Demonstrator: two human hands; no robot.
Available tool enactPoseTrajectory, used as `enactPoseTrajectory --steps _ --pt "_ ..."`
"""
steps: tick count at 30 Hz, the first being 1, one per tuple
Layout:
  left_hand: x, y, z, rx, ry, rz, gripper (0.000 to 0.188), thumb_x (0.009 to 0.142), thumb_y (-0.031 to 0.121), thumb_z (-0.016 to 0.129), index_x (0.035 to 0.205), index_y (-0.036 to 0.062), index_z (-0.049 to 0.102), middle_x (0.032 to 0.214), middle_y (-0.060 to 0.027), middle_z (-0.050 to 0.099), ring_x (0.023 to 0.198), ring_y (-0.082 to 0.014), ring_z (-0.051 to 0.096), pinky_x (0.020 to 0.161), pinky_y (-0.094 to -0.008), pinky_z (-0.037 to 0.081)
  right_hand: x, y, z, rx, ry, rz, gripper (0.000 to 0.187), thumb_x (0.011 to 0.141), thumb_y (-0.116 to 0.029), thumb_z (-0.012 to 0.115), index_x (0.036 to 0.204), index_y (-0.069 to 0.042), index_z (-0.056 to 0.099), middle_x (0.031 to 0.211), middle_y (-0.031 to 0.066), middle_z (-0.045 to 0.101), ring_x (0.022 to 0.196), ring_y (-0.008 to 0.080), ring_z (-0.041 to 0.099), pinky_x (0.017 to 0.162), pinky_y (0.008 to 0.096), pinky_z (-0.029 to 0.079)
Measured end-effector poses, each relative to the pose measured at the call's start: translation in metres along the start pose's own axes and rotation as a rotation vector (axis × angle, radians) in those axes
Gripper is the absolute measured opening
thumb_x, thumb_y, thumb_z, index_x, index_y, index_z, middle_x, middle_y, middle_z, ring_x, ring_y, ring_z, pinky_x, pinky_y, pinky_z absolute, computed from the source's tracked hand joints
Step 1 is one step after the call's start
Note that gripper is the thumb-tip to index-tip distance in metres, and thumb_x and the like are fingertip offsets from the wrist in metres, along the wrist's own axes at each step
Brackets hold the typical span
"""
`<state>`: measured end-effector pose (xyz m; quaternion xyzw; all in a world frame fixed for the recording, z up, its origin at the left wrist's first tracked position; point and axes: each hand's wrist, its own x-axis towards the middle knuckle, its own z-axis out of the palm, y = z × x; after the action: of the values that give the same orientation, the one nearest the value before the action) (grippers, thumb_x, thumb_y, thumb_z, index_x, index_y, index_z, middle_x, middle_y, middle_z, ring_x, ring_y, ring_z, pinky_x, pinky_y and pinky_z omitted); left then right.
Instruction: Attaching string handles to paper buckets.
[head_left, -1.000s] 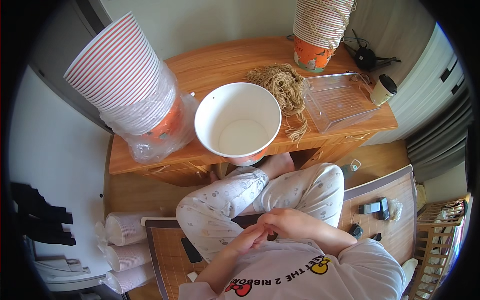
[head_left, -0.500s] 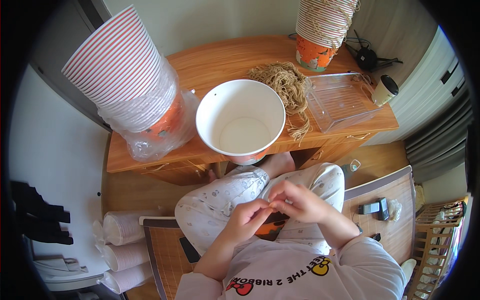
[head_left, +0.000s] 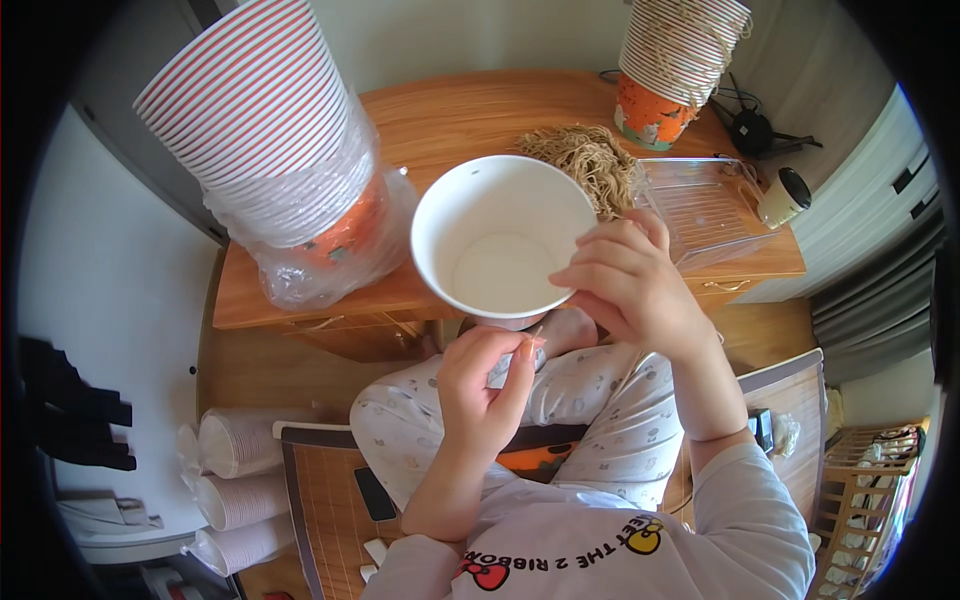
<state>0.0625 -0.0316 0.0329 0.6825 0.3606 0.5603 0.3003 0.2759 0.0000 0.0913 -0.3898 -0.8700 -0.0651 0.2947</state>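
Note:
A large white paper bucket [head_left: 445,235] with a small hole near its far rim stands open-side up at the desk's front edge. My right hand [head_left: 640,285] is closed on its right rim, fingertips over the inner wall and the other fingers partly hidden. Just below the near rim, my left hand [head_left: 480,390] pinches a thin, pale cord [head_left: 539,333] between thumb and forefinger; only a short tip of it shows. Behind the right hand lies a tangled bundle of tan cords [head_left: 585,160] on the desk.
A tall stack of buckets in plastic wrap [head_left: 270,130] leans at left. Another stack strung with cords [head_left: 680,60] stands at the far right. A clear plastic tray [head_left: 700,205] and a lidded cup [head_left: 784,196] rest on the wooden desk [head_left: 430,110]. Wrapped cup stacks [head_left: 235,500] lie at lower left.
My hands have parted from a joint pinch above my lap. The right has moved up to the bucket's rim, the left slightly up with the cord. The bucket has turned a little clockwise.

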Motion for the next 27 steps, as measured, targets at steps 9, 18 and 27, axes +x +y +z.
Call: enactPoseTrajectory --steps 9,18,27 --pt "0.004 -0.004 -0.007 0.083 0.123 -0.028 0.008 0.082 0.005 0.07 0.079 0.001 0.064 0.073 -0.0086 0.066 0.064 -0.0229 0.062 0.061 -0.0321 0.047 0.004 -0.024 0.016 0.098 0.146 0.011 0.026 0.073 -0.011 0.079 0.098 -0.014 0.071 0.083 -0.0001 0.063 0.085 0.0212 0.061 0.092 0.0408 0.042" --pt "0.007 -0.011 0.0 0.086 0.155 -0.065 0.009 0.082 0.005 0.07 0.079 0.0009 0.063 0.069 -0.0096 0.064 0.061 -0.0232 0.061 0.058 -0.0322 0.045 0.005 -0.022 0.015 0.116 0.142 0.017 0.024 0.074 -0.012 0.079 0.098 -0.014 0.072 0.082 0.0007 0.063 0.085 0.0219 0.061 0.09 0.0386 0.042" --pt "0.01 -0.014 0.002 0.136 0.182 -0.046 0.01 0.082 0.004 0.07 0.079 0.0006 0.061 0.069 -0.0098 0.061 0.06 -0.0238 0.06 0.058 -0.0329 0.045 0.005 -0.02 0.014 0.143 0.123 0.017 0.025 0.074 -0.011 0.079 0.098 -0.013 0.072 0.084 0.0007 0.064 0.088 0.0223 0.061 0.09 0.0386 0.042"
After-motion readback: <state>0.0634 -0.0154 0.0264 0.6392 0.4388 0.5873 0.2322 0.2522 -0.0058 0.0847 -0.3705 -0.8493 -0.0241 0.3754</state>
